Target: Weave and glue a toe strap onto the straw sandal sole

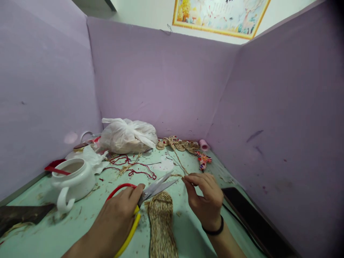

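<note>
Straw-coloured cord (179, 161) runs through the centre of the frame, pinched between thumb and fingers of the right hand (205, 195). Judged light, pliable and dry — likely to fray under hard pulling; best held close to its end. The left hand (118, 211), lower left of centre, grasps scissors (145, 194), blades parted near the cord — rigid, probably heavier, best taken by the handles.

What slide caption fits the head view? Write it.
Left hand holds open scissors near a twisted cord pinched by the right hand.
</note>
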The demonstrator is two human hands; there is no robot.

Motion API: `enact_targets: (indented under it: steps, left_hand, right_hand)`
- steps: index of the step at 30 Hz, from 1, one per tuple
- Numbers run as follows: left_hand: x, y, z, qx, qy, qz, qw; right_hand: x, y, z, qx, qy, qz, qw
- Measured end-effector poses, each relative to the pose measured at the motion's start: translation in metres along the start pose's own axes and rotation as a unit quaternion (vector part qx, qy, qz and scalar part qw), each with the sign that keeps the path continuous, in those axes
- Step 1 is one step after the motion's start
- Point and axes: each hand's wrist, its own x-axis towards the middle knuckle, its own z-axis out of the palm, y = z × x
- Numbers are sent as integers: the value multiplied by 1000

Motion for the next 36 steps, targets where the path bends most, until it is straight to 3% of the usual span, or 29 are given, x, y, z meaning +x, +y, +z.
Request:
enact_targets:
  steps: [9,28,36]
  left_hand:
    - [-1,1,11,46,-7,5,999]
    - [-5,-5,20,41,19,12,999]
    - [-4,-5,14,-40,34,35,998]
  right_hand:
    - [-1,-4,1,-26,-14,-25,999]
    - [-1,-5,0,-31,-9,-45,998]
    - [-1,-4,-1,-29,1,-46,999]
